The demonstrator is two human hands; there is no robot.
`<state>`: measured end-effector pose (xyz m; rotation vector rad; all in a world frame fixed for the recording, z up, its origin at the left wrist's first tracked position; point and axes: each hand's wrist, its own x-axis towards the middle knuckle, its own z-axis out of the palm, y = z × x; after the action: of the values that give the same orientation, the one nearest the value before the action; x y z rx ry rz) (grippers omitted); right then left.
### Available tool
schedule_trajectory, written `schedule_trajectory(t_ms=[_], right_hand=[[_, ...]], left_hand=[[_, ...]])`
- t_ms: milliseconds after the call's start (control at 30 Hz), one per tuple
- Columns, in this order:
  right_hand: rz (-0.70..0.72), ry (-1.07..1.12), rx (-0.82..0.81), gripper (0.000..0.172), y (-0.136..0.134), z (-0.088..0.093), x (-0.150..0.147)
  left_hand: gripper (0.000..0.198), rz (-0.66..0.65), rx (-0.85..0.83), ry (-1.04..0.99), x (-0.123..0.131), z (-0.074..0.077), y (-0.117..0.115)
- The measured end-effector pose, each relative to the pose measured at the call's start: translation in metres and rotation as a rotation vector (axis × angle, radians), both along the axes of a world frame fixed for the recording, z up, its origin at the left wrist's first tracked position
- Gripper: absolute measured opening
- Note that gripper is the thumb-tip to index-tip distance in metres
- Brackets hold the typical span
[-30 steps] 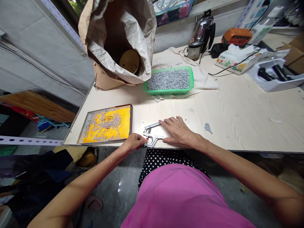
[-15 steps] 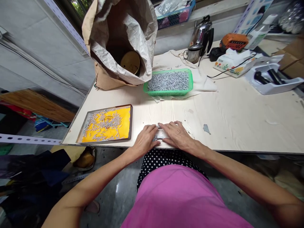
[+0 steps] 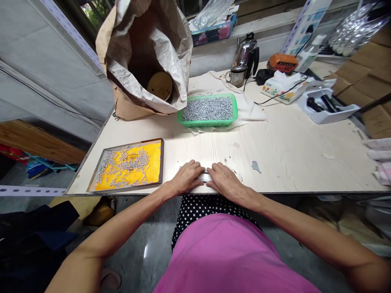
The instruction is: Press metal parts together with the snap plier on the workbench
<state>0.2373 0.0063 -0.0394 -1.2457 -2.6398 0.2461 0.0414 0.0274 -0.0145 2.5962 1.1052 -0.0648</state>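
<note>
At the front edge of the table [image 3: 290,162], my left hand [image 3: 189,176] and my right hand [image 3: 224,181] face each other, a narrow gap between the fingertips. A small flat silvery piece [image 3: 205,177] shows in that gap; both hands have their fingers closed on its ends, which they cover. Its exact kind cannot be made out. To the left lies a shallow tray [image 3: 162,160] with a yellow bottom and many loose small metal pins [image 3: 134,160]. Behind my hands, a green plastic basket [image 3: 210,123] is filled with similar pins.
A large open paper sack [image 3: 134,110] with a round container inside stands at the back left. Toward the back right are a metal kettle [image 3: 244,53], a metal cup [image 3: 237,77], an orange battery [image 3: 282,63], a tissue pack [image 3: 279,91] and a white plastic tray [image 3: 330,118].
The view has shifted, so the table's contents appear lower and further left. Both hands stay at the silvery piece, with their fingers drawn in closer around its ends.
</note>
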Motion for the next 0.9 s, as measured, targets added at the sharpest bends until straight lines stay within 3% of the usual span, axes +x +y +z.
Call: schedule_trajectory(t_ms=[167,333,400,500,633,767,900], right_hand=[[0.02,-0.015,-0.023,0.006,0.003,-0.01,-0.011],[0.032,-0.041,-0.042,0.011,0.013,-0.004,-0.011],[0.04,-0.027,-0.066,0.023,0.022,0.001,-0.004],[0.08,0.04,-0.107,0.04,0.038,0.005,0.01],[0.014,0.078,-0.105,0.025,0.056,-0.002,0.017],[-0.038,0.016,-0.031,0.014,0.078,-0.01,0.01],[-0.058,0.0,0.028,0.015,0.104,-0.005,0.001]], left_hand=[[0.021,0.023,0.008,-0.047,-0.004,-0.007,0.002],[0.024,0.074,0.029,-0.051,-0.008,-0.007,0.004],[0.033,0.116,0.058,-0.056,-0.009,-0.008,0.001],[0.045,0.195,0.142,-0.099,-0.008,-0.013,-0.012],[0.044,0.188,0.23,-0.215,0.005,-0.025,-0.042],[0.052,0.126,0.128,-0.273,0.019,-0.032,-0.063],[0.052,0.147,0.016,-0.321,0.024,-0.031,-0.064]])
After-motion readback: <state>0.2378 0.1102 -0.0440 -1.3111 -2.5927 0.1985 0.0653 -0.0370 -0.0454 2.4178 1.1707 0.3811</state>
